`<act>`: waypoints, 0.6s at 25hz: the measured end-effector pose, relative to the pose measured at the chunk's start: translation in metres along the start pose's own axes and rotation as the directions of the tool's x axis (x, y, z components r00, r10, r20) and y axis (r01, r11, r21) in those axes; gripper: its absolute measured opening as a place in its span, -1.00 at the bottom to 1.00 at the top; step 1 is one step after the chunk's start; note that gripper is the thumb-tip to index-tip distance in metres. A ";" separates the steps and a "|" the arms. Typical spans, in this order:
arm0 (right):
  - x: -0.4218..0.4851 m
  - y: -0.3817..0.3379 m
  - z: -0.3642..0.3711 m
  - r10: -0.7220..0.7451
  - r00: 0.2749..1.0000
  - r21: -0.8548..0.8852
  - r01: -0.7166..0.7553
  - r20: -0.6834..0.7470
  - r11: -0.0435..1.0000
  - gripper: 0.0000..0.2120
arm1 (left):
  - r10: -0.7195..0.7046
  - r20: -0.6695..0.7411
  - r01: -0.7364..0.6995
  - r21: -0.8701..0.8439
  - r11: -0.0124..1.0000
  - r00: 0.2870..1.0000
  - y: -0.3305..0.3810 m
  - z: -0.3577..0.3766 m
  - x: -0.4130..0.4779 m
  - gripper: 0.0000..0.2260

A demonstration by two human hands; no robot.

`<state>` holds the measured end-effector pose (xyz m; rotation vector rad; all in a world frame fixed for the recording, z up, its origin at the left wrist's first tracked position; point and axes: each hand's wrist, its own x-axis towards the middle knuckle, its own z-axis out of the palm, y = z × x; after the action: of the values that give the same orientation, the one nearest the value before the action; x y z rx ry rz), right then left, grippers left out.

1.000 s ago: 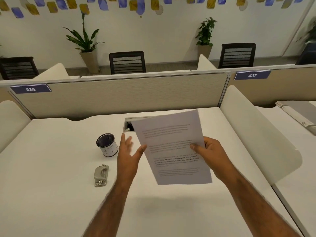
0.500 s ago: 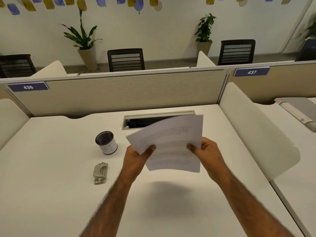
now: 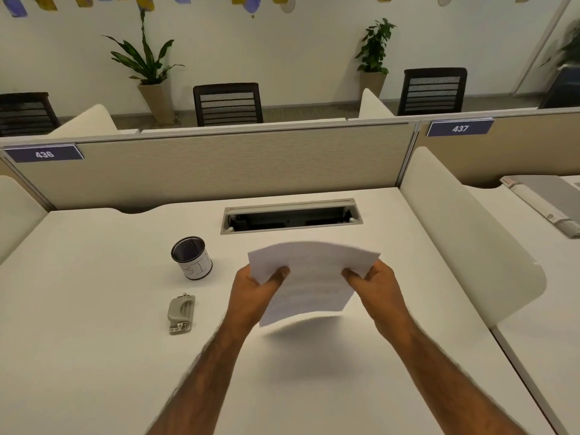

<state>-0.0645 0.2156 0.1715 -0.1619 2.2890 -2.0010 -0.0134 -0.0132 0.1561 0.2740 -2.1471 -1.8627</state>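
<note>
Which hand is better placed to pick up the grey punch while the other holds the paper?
Left, probably. The punch lies on the desk just left of the left hand; the right hand grips the paper on the far side and would have to cross over.

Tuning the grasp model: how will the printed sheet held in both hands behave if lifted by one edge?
Likely floppy: the sheet bows upward between the left hand and right hand, which pinch its side edges. Probably very light, since those pinches alone carry it above the desk. Held by one edge it would probably droop.
</note>
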 end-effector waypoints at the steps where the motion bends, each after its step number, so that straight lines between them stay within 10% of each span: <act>1: -0.001 0.003 0.000 0.010 1.000 -0.002 -0.010 -0.002 1.000 -0.67 | -0.022 -0.001 0.022 -0.018 1.000 1.000 -0.003 0.002 -0.002 -0.75; 15: 0.000 -0.006 0.007 -0.023 1.000 -0.053 0.022 -0.012 0.998 -0.76 | -0.087 0.025 0.089 -0.123 0.988 0.996 -0.002 0.007 0.002 -0.84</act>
<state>-0.0630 0.2076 0.1766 -0.1797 2.3599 -1.9582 -0.0181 -0.0072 0.1537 0.3297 -2.0524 -2.0464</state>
